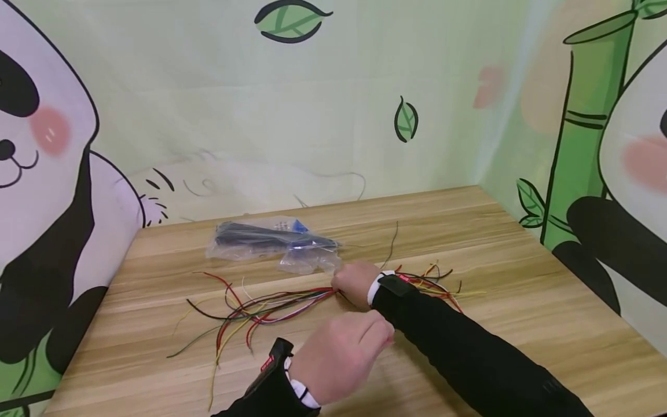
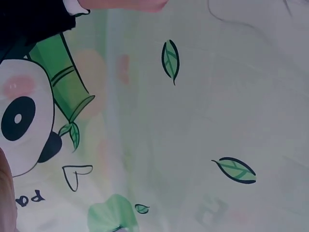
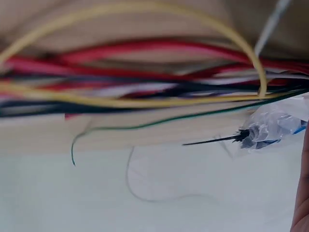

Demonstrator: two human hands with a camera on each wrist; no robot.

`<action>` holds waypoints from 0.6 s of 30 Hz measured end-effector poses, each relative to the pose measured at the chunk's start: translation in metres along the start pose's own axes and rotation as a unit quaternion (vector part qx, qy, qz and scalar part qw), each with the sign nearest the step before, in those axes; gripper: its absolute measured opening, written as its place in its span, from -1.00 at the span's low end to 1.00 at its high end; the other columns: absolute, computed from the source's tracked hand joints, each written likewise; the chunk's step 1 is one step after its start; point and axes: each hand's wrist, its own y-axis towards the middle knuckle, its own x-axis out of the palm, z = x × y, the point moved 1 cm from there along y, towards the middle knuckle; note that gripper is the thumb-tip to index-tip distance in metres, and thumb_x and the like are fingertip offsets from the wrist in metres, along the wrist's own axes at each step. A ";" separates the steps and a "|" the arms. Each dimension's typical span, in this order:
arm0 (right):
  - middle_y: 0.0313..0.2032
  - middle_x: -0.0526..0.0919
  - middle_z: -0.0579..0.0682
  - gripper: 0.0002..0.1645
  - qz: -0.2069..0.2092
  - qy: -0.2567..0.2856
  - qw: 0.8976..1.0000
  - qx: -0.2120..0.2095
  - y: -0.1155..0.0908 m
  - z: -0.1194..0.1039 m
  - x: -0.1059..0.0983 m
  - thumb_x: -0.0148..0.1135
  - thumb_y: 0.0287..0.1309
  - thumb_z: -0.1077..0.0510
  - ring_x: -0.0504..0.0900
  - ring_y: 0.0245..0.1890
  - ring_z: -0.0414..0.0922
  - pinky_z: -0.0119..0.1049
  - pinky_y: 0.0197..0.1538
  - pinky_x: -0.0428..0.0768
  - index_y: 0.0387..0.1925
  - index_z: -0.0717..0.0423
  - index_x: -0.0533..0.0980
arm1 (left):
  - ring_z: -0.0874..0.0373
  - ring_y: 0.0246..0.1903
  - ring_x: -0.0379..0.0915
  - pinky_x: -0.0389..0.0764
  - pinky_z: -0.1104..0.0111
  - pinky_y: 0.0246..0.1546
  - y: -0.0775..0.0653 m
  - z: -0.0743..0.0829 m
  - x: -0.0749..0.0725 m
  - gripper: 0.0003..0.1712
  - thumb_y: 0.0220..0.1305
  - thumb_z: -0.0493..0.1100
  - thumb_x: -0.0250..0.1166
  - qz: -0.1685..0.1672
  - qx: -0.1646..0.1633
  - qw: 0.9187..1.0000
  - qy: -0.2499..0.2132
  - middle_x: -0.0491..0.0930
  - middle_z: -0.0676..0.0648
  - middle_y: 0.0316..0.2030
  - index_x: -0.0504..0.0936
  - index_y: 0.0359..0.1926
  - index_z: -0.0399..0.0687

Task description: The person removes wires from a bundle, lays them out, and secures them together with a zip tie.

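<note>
A bundle of thin coloured wires (image 1: 297, 296), red, black, yellow, green and white, lies across the table. My right hand (image 1: 356, 284) grips its middle, and loose ends fan out on both sides. Up close in the right wrist view, the wires (image 3: 159, 89) run side by side, with a yellow one looping above. My left hand (image 1: 341, 353) is raised nearer the camera, in front of the right forearm. Its fingers are curled with their tips together; nothing shows between them. The left wrist view catches only an edge of a hand (image 2: 123, 4) and the backdrop.
Behind the wires lies a clear plastic bag (image 1: 271, 240) of long, thin dark strips. One thin dark strand (image 1: 393, 243) sticks up beyond the right hand. The wooden table (image 1: 458, 226) meets a printed cloth backdrop (image 1: 208, 104) at its back and sides.
</note>
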 end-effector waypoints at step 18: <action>-0.36 0.76 -0.01 -0.90 -0.022 -0.067 0.998 0.004 0.035 0.016 0.008 0.32 0.07 0.29 0.76 -0.37 -0.01 -0.13 -0.33 0.69 -0.46 0.05 0.67 | 0.35 -0.45 0.39 0.49 0.56 -0.38 -0.028 -0.003 0.014 -0.88 0.23 -0.35 0.28 -0.125 -0.011 0.992 -0.029 0.48 0.10 -0.39 0.56 -0.24 -0.10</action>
